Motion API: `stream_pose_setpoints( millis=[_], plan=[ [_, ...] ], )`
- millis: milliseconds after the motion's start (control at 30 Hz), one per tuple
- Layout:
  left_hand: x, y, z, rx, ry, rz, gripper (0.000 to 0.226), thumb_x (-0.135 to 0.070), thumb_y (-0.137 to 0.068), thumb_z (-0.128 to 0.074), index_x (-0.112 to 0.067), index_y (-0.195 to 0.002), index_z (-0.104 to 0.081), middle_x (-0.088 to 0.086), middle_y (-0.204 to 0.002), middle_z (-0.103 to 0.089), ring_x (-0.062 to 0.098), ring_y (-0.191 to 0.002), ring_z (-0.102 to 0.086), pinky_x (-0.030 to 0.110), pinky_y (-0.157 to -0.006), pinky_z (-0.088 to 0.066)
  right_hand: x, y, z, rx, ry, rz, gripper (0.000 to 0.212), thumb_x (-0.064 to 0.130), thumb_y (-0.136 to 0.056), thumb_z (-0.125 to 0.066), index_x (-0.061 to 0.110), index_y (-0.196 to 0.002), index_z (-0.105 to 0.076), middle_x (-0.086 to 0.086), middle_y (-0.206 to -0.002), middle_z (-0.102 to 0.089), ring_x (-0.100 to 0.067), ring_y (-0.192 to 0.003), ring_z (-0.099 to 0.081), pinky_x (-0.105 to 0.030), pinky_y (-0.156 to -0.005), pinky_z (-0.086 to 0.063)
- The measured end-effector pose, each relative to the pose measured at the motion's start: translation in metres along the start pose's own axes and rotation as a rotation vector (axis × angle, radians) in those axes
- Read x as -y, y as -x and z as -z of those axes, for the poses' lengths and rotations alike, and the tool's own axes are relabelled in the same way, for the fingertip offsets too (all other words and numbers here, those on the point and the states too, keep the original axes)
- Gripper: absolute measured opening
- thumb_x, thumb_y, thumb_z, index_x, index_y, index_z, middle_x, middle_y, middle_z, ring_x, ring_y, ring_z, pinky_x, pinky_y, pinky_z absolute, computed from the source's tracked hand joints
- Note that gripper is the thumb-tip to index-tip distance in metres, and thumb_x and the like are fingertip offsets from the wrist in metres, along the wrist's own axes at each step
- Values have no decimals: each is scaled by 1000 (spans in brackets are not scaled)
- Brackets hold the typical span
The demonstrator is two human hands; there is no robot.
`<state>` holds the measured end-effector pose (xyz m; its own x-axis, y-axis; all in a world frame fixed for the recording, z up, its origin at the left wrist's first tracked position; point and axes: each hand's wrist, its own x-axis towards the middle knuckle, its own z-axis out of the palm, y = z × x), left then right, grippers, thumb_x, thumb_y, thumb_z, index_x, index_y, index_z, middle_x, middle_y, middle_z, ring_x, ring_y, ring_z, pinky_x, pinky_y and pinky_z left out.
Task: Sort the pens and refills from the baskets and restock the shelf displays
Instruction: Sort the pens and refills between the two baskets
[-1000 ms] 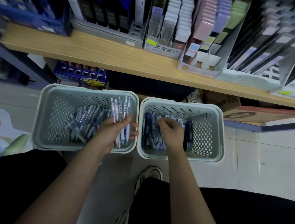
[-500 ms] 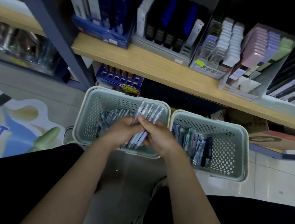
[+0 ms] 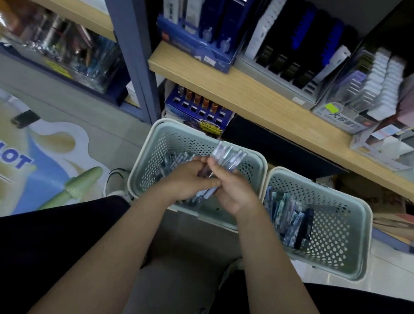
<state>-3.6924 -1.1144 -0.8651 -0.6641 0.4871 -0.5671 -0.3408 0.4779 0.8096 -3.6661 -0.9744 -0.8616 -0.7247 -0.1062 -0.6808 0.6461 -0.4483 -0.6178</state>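
1. Head view: both hands met over the left basket [image 3: 151, 152]; the left hand [image 3: 186, 180] and right hand [image 3: 233, 189] each grasped the pen bundle [image 3: 226, 156].
2. Its long axis pointed up-right toward the shelf [image 3: 256, 98] (count probably five, blurred); the right hand lay nearer the displays.

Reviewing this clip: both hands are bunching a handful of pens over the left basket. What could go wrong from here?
1. The bundle of pens fans out above the left hand and right hand; a loose one could slip out, probably back into the left basket.
2. The right basket sits very close by, so a dropped pen might mix with its packets.
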Motion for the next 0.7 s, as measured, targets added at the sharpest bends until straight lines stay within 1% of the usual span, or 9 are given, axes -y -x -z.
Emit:
stream_pose_setpoints(
  millis=[67,133,233,300,367,433,500,633,700],
  plan=[
    [7,0,3,-83,1,-69,33,-37,-89,-74,-22,-119,-69,-8,-116,-69,12,-109,-65,29,-92,-51,0,-6,8,-53,-52,32,26,22,-96,-59,2,-109,-67,-13,-109,-74,-22,-99,-72,-31,-82,-59],
    [21,-1,7,-387,-255,-204,38,-41,-87,-73,-15,-114,-72,2,-118,-68,20,-110,-63,30,-91,-48,-1,-13,18,-138,-16,62,22,22,-98,-58,4,-104,-67,-12,-101,-75,-24,-95,-72,-37,-86,-57],
    [43,3,13,-739,-643,-275,63,-52,-83,-59,-12,-131,-59,16,-145,-49,34,-138,-42,51,-114,-34,-11,-24,31,-276,172,23,18,22,-94,-67,4,-98,-70,-9,-91,-76,-25,-91,-72,-38,-92,-54],
    [60,6,16,-741,-725,-212,75,-54,-85,-54,-12,-146,-43,19,-161,-27,35,-152,-19,57,-121,-16,-22,-33,36,-358,318,-57,18,18,-91,-72,1,-95,-71,-9,-82,-74,-26,-80,-70,-32,-73,-56],
    [77,9,17,-713,-782,-137,84,-58,-87,-49,-10,-153,-31,20,-166,-13,36,-154,-7,57,-122,-13,-31,-41,36,-431,455,-134,16,15,-88,-73,-1,-89,-69,-13,-79,-70,-25,-66,-64,-27,-56,-50],
    [90,11,18,-697,-858,-99,89,-63,-87,-44,-8,-155,-28,21,-166,-9,37,-154,-8,56,-121,-17,-39,-48,36,-486,473,-172,14,12,-87,-74,3,-91,-64,-15,-96,-68,-27,-83,-65,-31,-72,-51],
    [94,12,17,-701,-892,-98,90,-63,-86,-45,-7,-155,-29,20,-166,-12,37,-154,-12,55,-119,-23,-46,-53,35,-516,445,-190,34,12,-86,-75,1,-113,-59,-14,-112,-66,-29,-100,-64,-36,-89,-49],
    [98,12,21,-762,-870,-154,84,-55,-84,-60,-7,-149,-40,17,-163,-26,35,-150,-27,55,-109,-39,-48,-57,37,-489,479,-163,39,6,-87,-73,10,-123,-57,2,-88,-59,-21,-90,-62,-34,-86,-50],
    [103,14,28,-765,-883,-174,81,-53,-84,-65,-8,-147,-43,13,-162,-30,32,-146,-36,54,-103,-45,-46,-56,37,-492,498,-178,47,3,-91,-67,10,-134,-51,1,-91,-56,-20,-94,-62,-28,-79,-48]
  ],
)
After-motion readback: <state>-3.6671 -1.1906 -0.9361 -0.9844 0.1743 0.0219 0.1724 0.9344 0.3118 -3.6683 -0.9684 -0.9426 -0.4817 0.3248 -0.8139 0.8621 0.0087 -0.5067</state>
